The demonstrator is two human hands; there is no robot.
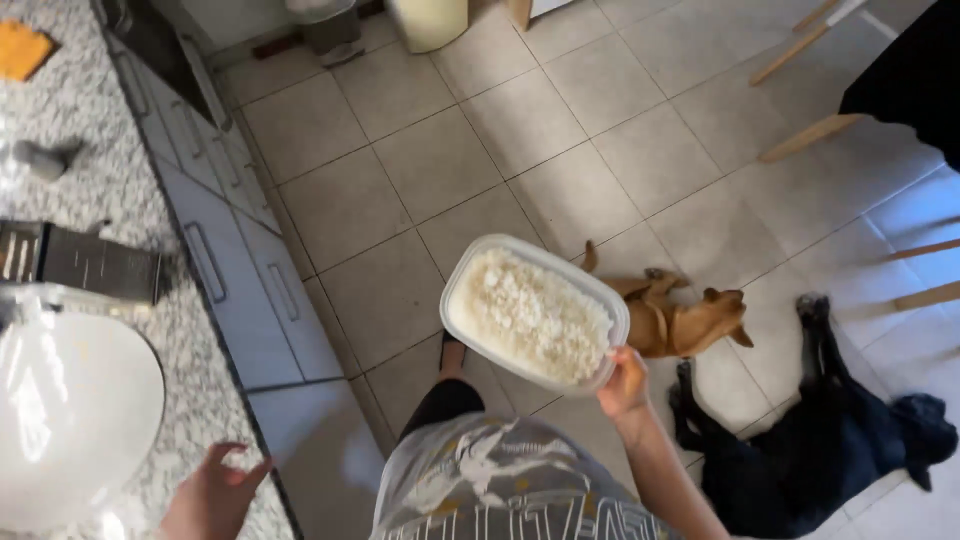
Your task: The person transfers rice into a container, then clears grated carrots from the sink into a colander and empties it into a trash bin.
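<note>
Head cam view, looking straight down at my own shirt and the kitchen floor. My right hand [624,385] has the clear plastic container [534,313] pinched by one corner, thumb on the rim, nothing underneath it. It's full of something white and crumbly, looks like rice or grated cheese, and it has no lid. It's out over the tiled floor [430,160], well away from the granite counter [95,150].

My left hand [215,495] is empty, fingers spread, hovering at the counter edge just beside the white plate [70,410]. There's a metal grater [85,262] lying behind the plate.

What worries me: a one-corner grip on a loaded, bendy tub is sketchy. If it flexes or tips, the whole lot goes on the tiles. And the small brown dog [685,318] is lying on the floor right under that end, with the black dog [820,440] sprawled next to it. If either jumps up or I step on one, I'd guess the tub goes flying.
</note>
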